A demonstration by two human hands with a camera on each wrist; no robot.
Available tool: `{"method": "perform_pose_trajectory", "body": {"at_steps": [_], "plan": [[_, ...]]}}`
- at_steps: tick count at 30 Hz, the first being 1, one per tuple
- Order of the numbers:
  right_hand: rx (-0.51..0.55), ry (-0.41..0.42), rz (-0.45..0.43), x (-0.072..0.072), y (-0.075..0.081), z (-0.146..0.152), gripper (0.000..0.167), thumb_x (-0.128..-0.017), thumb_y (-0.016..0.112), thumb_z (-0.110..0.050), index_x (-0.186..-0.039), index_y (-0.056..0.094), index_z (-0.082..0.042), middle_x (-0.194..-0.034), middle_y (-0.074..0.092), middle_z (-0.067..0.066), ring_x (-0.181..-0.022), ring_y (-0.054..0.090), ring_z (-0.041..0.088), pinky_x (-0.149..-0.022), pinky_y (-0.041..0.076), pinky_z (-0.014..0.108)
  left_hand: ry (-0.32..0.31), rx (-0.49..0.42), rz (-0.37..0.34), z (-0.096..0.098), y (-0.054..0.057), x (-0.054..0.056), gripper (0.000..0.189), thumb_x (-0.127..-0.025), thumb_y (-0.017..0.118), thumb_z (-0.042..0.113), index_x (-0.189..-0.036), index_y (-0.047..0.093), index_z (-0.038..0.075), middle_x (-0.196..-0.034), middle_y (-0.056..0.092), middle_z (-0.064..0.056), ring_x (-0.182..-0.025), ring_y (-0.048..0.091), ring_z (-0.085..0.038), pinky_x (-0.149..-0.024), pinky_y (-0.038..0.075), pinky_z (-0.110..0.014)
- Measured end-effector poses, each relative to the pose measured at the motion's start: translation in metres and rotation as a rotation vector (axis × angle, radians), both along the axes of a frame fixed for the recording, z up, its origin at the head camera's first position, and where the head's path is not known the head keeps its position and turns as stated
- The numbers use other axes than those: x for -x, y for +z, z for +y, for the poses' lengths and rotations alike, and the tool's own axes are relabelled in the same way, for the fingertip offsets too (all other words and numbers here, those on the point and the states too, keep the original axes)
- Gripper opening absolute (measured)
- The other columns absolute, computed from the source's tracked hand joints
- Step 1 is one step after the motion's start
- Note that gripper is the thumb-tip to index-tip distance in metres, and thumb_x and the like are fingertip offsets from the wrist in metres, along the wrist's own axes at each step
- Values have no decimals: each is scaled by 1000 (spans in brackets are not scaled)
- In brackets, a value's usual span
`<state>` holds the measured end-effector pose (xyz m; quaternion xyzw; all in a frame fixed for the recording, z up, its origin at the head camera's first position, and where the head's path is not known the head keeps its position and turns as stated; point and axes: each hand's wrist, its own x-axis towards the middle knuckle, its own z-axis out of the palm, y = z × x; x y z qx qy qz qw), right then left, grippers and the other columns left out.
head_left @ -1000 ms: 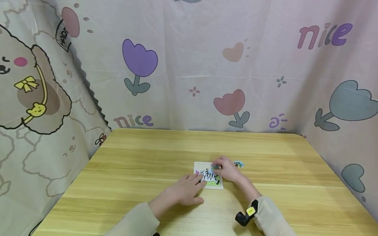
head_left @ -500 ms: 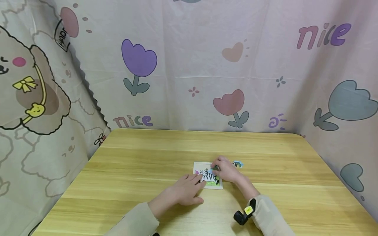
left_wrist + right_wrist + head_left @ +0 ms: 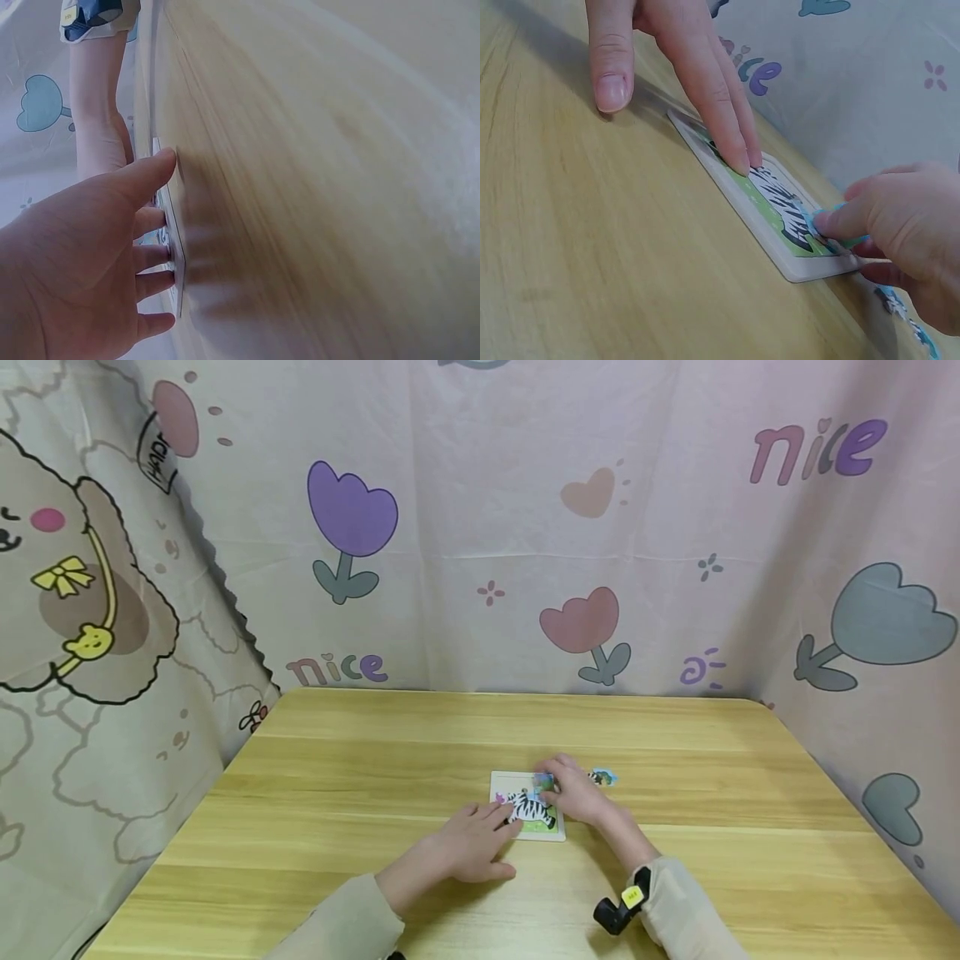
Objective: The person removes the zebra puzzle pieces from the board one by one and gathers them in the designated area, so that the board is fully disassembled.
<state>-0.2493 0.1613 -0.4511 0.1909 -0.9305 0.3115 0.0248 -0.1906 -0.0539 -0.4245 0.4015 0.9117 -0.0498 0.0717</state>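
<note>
Lower centre of my feed, I see left hand (image 3: 476, 843), fingers spread, on square white-bordered zebra board (image 3: 512, 782); right hand (image 3: 576, 791) pinches blue-green piece (image 3: 543, 782).

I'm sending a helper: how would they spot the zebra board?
On the wooden table, find the left hand and right hand. Both are at the zebra board, whose pale frame sets it apart from the unframed, colourful piece to its right.
</note>
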Motion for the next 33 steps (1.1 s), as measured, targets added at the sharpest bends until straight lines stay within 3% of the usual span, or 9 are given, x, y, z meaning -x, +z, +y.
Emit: {"method": "perform_pose_trajectory", "body": {"at_steps": [3, 7, 11, 17, 27, 33], "plan": [[48, 13, 21, 1, -1, 1, 37, -79, 70, -3, -114, 61, -4, -109, 54, 7, -98, 54, 24, -87, 48, 41, 5, 1, -8, 0, 0, 0, 68, -89, 47, 57, -144, 36, 18, -150, 26, -6, -137, 25, -24, -108, 27, -44], [125, 58, 57, 3, -1, 5, 30, -80, 67, 3, -109, 63, -1, -106, 59, 10, -90, 57, 21, -77, 50, 34, 10, 8, -16, 1, 0, 0, 69, -89, 47, 57, -144, 35, 18, -151, 25, -6, -137, 24, -24, -108, 26, -44], [205, 45, 63, 3, 1, 12, 29, -82, 65, 1, -111, 63, 0, -98, 64, 8, -79, 56, 16, -68, 49, 27, 14, 11, -18, 1, 0, 1, 69, -88, 47, 57, -144, 34, 19, -151, 25, -5, -137, 23, -23, -109, 25, -44], [277, -25, 62, 2, 4, 36, 31, -82, 67, -2, -112, 63, 1, -83, 62, 3, -70, 52, 13, -60, 45, 24, 12, 10, -20, 1, -1, 1, 69, -89, 47, 57, -145, 34, 19, -151, 25, -5, -137, 23, -23, -109, 25, -43], [332, -205, 14, -2, 5, 100, 33, -87, 63, -8, -118, 60, 2, -101, 62, 15, -85, 54, 19, -70, 46, 26, 5, 17, -19, 0, -2, 0, 70, -90, 45, 58, -145, 32, 17, -151, 23, -6, -138, 22, -23, -109, 25, -42], [248, -306, -27, -5, 4, 123, 33, -86, 66, -14, -113, 59, 4, -77, 59, 6, -68, 46, 13, -58, 39, 24, 8, 12, -23, 0, -2, -2, 71, -90, 45, 57, -146, 31, 16, -152, 22, -7, -138, 21, -23, -110, 24, -43]]}}
